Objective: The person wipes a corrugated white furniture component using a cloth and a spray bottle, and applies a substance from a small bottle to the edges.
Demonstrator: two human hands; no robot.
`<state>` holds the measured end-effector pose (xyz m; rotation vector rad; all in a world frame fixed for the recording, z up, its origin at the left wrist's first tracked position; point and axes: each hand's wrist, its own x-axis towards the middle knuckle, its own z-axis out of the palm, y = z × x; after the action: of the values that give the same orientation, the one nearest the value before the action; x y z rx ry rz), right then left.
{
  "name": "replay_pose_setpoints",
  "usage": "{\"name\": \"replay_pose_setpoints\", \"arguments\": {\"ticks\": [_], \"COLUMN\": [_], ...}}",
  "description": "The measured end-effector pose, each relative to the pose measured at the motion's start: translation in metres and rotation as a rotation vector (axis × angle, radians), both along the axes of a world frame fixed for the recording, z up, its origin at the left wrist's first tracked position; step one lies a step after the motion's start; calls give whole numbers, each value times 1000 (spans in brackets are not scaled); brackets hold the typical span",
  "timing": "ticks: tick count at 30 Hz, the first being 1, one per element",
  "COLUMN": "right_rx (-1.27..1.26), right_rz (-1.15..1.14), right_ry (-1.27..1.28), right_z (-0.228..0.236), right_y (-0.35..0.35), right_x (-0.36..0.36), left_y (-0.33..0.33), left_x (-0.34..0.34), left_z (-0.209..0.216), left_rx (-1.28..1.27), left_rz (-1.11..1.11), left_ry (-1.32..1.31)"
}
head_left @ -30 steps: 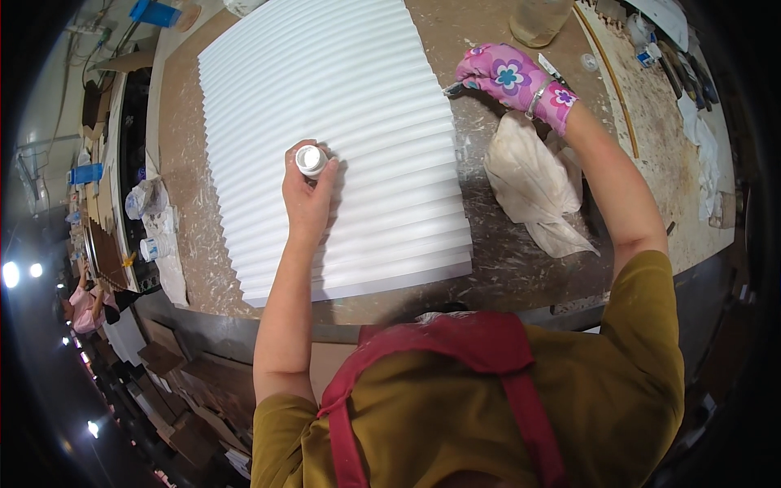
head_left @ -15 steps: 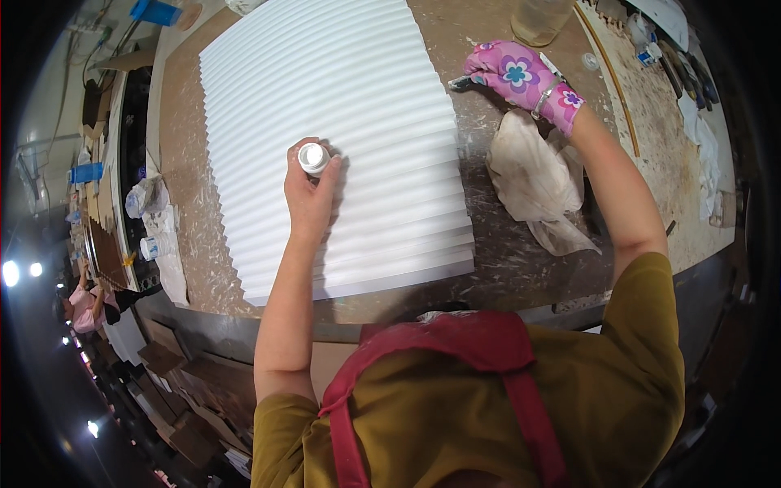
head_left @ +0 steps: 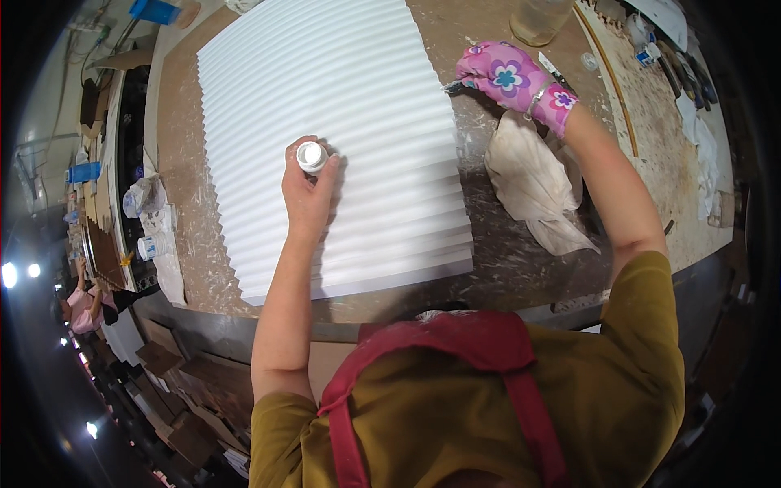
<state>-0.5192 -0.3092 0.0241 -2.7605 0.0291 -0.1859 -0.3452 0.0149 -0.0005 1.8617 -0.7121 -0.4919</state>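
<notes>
My bare left hand [head_left: 305,191] is wrapped round a small white open jar [head_left: 311,154] with white contents, over a white pleated sheet [head_left: 350,215]. The sheet lies on a brown, paint-smeared tabletop [head_left: 521,281]. My right hand [head_left: 508,77], in a pink flowered glove with a band at the wrist, is closed at the sheet's right edge. A small dark tip pokes out from its fingers there; what it belongs to is hidden. Just below the glove lies a crumpled beige cloth [head_left: 533,175].
A knife [head_left: 556,71] lies beside the glove, near a clear container of liquid [head_left: 538,20]. Hand tools [head_left: 687,77] and a thin brown rod [head_left: 618,89] are at the right. A white jar [head_left: 147,247] stands on the left edge. Another person [head_left: 83,307] is far left.
My gloved right hand has shifted slightly left, and its dark tip has come to the sheet's edge. More of the knife shows. My left hand with the jar has hardly moved.
</notes>
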Motion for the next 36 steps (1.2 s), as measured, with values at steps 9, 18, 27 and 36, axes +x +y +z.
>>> {"name": "replay_pose_setpoints", "arguments": {"ticks": [9, 18, 27, 36], "right_rx": [-7, 9, 68, 209], "right_rz": [-31, -57, -109, -214], "right_ry": [-79, -28, 39, 140], "right_z": [1, 4, 5, 2], "right_y": [3, 4, 9, 9], "right_x": [-3, -5, -2, -5], "left_y": [-1, 0, -1, -1], "left_x": [0, 2, 1, 2], "left_z": [1, -2, -1, 1], "left_rx": [-26, -50, -56, -42], "left_rz": [-8, -28, -13, -29], "left_ry": [-27, -57, -51, -118]}}
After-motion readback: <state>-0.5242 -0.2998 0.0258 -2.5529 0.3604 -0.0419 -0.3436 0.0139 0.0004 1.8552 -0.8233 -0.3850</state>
